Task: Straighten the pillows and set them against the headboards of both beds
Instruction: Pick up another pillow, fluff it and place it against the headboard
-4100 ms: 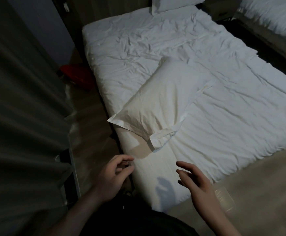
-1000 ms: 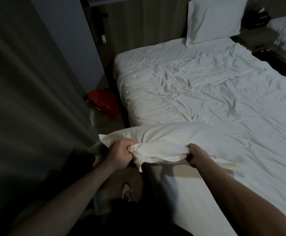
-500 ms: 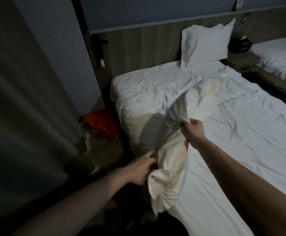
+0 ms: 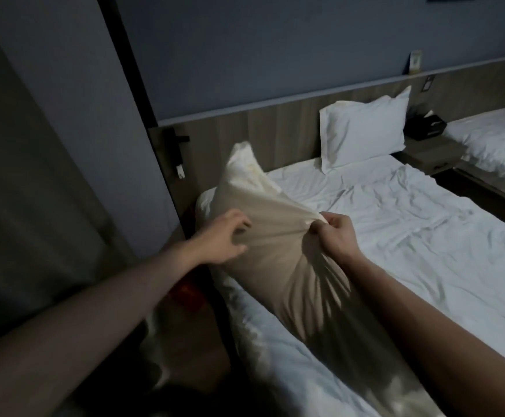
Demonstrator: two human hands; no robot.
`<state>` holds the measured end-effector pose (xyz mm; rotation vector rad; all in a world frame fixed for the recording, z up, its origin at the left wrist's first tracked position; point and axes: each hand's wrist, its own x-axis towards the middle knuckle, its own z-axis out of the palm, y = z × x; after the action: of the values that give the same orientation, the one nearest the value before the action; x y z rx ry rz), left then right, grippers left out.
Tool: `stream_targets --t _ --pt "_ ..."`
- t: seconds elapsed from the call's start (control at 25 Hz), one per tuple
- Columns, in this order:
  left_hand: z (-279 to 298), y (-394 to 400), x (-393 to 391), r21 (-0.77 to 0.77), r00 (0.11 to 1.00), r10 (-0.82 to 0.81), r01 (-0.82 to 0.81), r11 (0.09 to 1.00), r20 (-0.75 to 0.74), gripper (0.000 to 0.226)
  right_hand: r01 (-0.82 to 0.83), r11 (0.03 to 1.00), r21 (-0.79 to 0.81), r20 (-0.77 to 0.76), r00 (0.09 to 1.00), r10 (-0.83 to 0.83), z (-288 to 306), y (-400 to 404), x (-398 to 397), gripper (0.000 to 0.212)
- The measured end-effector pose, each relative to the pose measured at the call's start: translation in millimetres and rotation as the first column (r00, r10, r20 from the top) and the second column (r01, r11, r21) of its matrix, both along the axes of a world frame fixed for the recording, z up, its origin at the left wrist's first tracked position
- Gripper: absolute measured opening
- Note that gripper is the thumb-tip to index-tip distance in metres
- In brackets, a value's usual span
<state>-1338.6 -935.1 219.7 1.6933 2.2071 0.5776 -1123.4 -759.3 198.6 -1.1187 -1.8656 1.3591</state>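
Observation:
I hold a white pillow (image 4: 278, 254) upright over the left edge of the near bed (image 4: 395, 236). My left hand (image 4: 221, 236) grips its left side and my right hand (image 4: 335, 236) pinches a bunch of its cover on the right. The pillow's top corner points toward the wooden headboard (image 4: 263, 133). A second white pillow (image 4: 362, 132) leans against that headboard at the bed's right side. The sheet is wrinkled.
A second bed (image 4: 498, 139) lies at the far right, past a nightstand (image 4: 431, 152) with a dark tissue box (image 4: 424, 126). A curtain (image 4: 34, 206) hangs at the left. A red object (image 4: 188, 293) lies on the floor between curtain and bed.
The pillow has risen from hanging low at the bed's edge to standing upright in front of me. Both hands moved up with it, and my view lifted toward the headboard.

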Motion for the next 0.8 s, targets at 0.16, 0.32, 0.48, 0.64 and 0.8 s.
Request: stream_targets --t 0.16,0.32,0.48,0.64,0.8 --pt "35.4 37.3 -85.9 -0.016 0.964 0.102 -0.11 0.994 -0.247 0.081 -0.143 0.989 0.038 0.002 0.99 0.143 19.1 29.2 -30.1 0.026" --pt "39.9 65.0 -145.2 -0.264 0.954 0.061 -0.142 0.954 -0.292 0.12 -0.224 0.974 0.027 -0.017 0.974 0.224 29.3 53.6 -58.0 0.028" --pt "23.1 94.4 -196.0 -0.467 0.949 -0.011 -0.145 0.872 -0.315 0.134 -0.23 0.973 -0.009 -0.059 0.972 0.229 32.4 72.4 -91.9 0.015" --pt "23.4 118.3 -250.8 -0.505 0.903 -0.164 -0.066 0.86 -0.397 0.11 -0.225 0.974 -0.023 -0.055 0.973 0.223 29.1 83.0 -139.9 0.013" --pt "1.5 121.3 -308.1 -0.401 0.964 -0.14 0.039 0.915 -0.227 0.079 -0.217 0.973 -0.084 -0.046 0.976 0.213 18.2 92.4 -192.4 0.02"
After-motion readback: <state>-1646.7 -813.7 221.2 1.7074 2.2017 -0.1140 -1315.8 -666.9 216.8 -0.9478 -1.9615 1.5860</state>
